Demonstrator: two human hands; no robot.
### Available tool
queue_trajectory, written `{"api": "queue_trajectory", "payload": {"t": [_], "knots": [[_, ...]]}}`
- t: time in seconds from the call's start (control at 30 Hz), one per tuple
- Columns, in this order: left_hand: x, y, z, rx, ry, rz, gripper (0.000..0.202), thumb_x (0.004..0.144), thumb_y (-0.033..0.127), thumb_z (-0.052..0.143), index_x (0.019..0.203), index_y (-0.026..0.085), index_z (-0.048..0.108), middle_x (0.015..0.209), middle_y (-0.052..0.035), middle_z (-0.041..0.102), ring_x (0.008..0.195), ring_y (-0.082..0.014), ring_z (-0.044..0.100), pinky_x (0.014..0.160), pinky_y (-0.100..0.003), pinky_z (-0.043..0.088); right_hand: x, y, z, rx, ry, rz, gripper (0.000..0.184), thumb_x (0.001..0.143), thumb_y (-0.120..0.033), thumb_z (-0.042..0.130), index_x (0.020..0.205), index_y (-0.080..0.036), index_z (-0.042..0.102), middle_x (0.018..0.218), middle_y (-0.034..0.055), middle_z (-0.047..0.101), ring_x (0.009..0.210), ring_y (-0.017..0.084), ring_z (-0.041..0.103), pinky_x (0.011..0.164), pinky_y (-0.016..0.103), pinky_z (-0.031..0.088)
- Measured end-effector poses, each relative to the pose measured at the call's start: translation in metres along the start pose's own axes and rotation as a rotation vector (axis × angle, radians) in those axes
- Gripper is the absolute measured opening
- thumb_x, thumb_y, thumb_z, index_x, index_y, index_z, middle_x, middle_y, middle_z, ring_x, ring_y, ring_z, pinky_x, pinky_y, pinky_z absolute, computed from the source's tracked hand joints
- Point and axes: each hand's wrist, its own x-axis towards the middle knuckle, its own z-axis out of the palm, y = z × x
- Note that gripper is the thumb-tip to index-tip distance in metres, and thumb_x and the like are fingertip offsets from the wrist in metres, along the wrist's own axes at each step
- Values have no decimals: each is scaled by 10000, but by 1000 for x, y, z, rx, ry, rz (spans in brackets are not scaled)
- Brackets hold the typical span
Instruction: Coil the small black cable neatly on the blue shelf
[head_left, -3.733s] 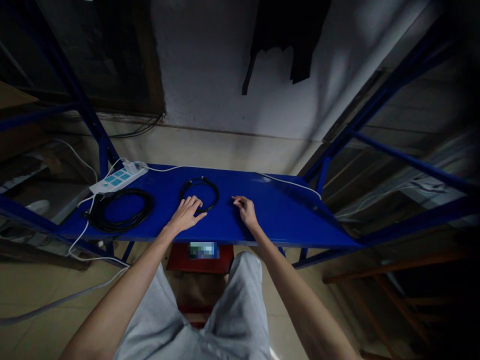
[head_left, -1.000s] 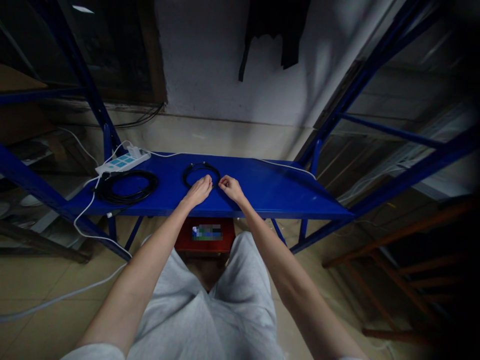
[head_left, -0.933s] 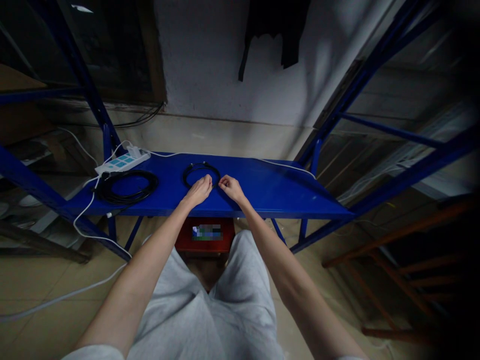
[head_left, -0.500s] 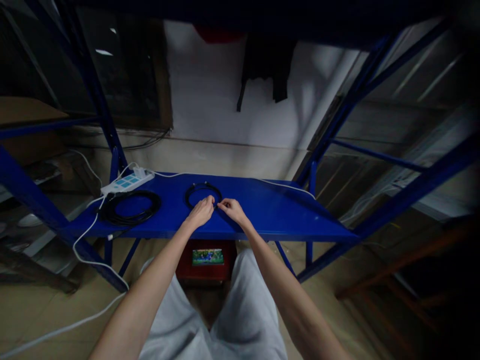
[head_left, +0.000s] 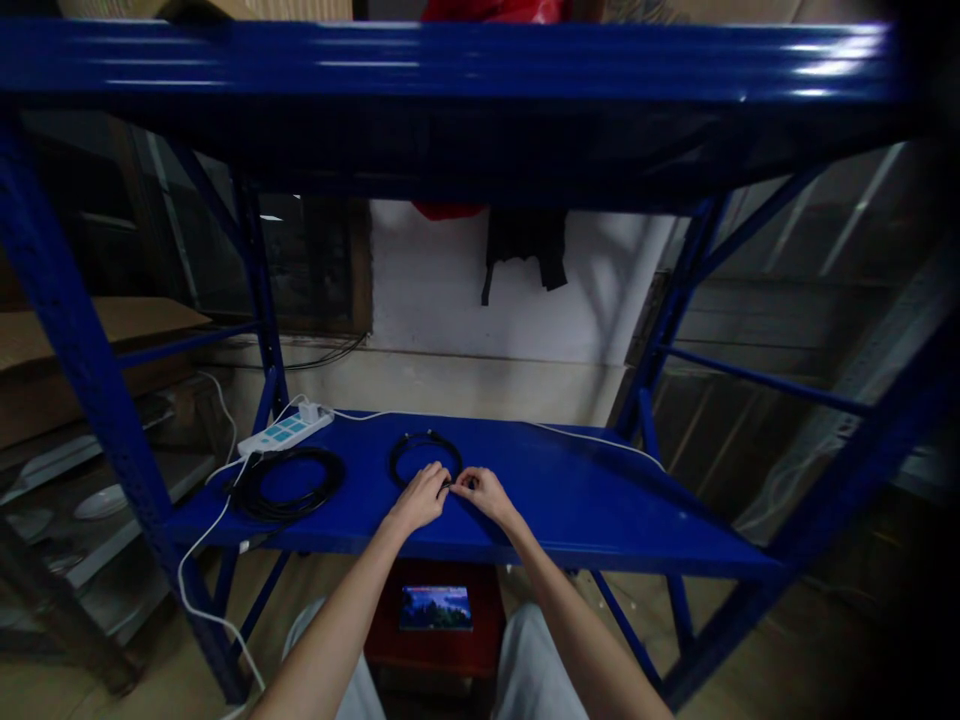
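Observation:
A small loop of black cable (head_left: 394,466) lies on the blue shelf (head_left: 577,500), near its middle. My left hand (head_left: 421,497) is closed on the near right part of the loop, its fingers bent over the cable. Just to the right, my right hand (head_left: 484,490) pinches a thin black piece of the same cable between thumb and fingertips. The fingertips of both hands almost meet, and they partly hide the cable between them. A larger coil of black cable (head_left: 251,500) rests on the shelf to the left.
A white power strip (head_left: 285,432) with a plugged-in adapter sits at the shelf's back left, its white cord hanging over the edge. Blue uprights (head_left: 112,390) flank the shelf. An upper shelf (head_left: 480,70) spans overhead. Below, a lit phone screen (head_left: 436,608) rests on a red stool (head_left: 450,655).
My head view has tilted upward, so the upper shelf's front edge now shows and everything sits lower. Both hands stay at the small cable loop. The picture on the phone screen has changed.

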Motion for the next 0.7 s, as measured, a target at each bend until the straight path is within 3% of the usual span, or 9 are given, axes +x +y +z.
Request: {"api": "queue_trajectory", "payload": {"t": [0.2, 0.47, 0.7], "knots": [[-1, 3, -3, 29, -13, 12, 192, 992, 226, 414, 1091, 218, 578, 1151, -107, 608, 1131, -249, 570, 985, -412, 458, 3, 14, 7, -18, 9, -29, 109, 733, -294, 663, 745, -217, 739, 714, 30, 698, 666, 189, 601, 607, 276, 420], [-1, 7, 3, 182, -26, -9, 293, 1031, 242, 318, 1183, 181, 561, 1289, -141, 588, 1190, -263, 563, 999, -407, 452, 3, 21, 12, 67, 3, -43, 206, 757, -330, 602, 736, -165, 723, 712, 48, 702, 636, 169, 563, 597, 265, 393], [0, 8, 4, 234, -11, -3, 295, 1031, 233, 327, 1187, 173, 571, 1283, -131, 613, 1195, -252, 578, 1014, -389, 459, 6, 22, 13, 120, -27, -16, 136, 699, -245, 560, 697, -158, 665, 658, 15, 651, 602, 133, 504, 598, 245, 365]]}}
